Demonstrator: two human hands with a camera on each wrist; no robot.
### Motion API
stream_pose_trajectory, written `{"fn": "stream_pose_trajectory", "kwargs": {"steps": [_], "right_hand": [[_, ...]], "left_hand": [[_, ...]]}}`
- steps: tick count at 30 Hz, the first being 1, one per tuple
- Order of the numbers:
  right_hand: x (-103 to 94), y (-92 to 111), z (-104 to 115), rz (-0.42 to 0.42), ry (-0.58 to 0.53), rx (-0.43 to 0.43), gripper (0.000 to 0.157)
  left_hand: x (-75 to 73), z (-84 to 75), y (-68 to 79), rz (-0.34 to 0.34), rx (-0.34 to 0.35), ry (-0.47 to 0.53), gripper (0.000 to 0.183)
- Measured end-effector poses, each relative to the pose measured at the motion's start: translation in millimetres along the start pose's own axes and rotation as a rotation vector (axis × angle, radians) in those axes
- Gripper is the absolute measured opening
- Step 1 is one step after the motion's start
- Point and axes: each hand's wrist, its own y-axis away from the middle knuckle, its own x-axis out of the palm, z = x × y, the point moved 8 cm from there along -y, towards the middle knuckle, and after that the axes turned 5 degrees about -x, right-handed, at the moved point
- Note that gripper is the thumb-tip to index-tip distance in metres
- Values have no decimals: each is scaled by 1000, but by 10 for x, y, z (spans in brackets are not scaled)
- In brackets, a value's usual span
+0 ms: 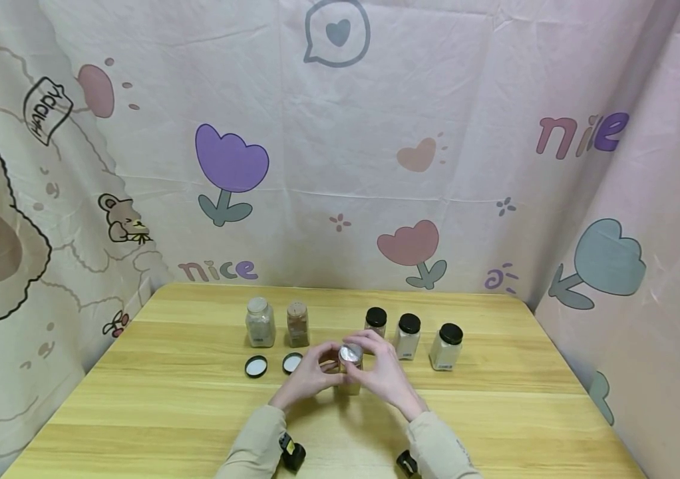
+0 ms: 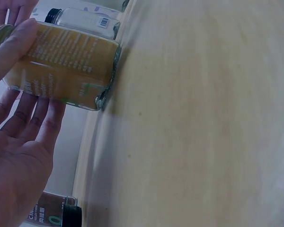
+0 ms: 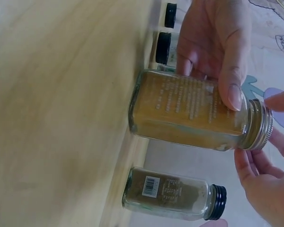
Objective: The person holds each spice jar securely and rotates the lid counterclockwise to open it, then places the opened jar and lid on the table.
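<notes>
A square glass jar of yellow-brown powder (image 3: 184, 111) stands upright on the table, between both hands. My left hand (image 1: 314, 372) grips its body, thumb on the near face and fingers behind, as the left wrist view shows. A silver ridged metal cap (image 3: 262, 125) sits on the jar's mouth. Around that cap are the thumb and fingers of my right hand (image 1: 384, 372), pinching its rim. Two black lids, one (image 1: 256, 366) farther left and one (image 1: 292, 362) beside my left hand, lie with white insides up.
Behind the lids stand a pale-powder jar (image 1: 261, 326) and a brown-powder jar (image 1: 298, 327), both without black lids. To the right are three black-lidded jars: one (image 1: 376, 319) partly hidden by my right hand, one (image 1: 408, 338), and one (image 1: 446, 347). A printed curtain (image 1: 340, 133) hangs behind the table.
</notes>
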Motion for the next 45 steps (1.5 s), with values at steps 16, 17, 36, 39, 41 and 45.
{"fn": "stream_pose_trajectory", "kwargs": {"steps": [16, 17, 36, 39, 41, 45], "right_hand": [[-33, -7, -23, -67, -10, 33, 32], [-29, -7, -16, -57, -5, 26, 33], [-53, 17, -46, -129, 14, 59, 43], [-47, 12, -42, -111, 0, 51, 37], [-40, 9, -31, -92, -6, 33, 34], [-31, 5, 14, -61, 2, -34, 34]], "left_hand": [[9, 6, -11, 6, 4, 27, 47], [8, 5, -10, 7, 5, 21, 48], [18, -5, -1, 8, 6, 35, 47], [15, -9, 1, 5, 9, 30, 47], [9, -5, 1, 1, 3, 23, 48], [2, 0, 4, 1, -3, 7, 48]]}}
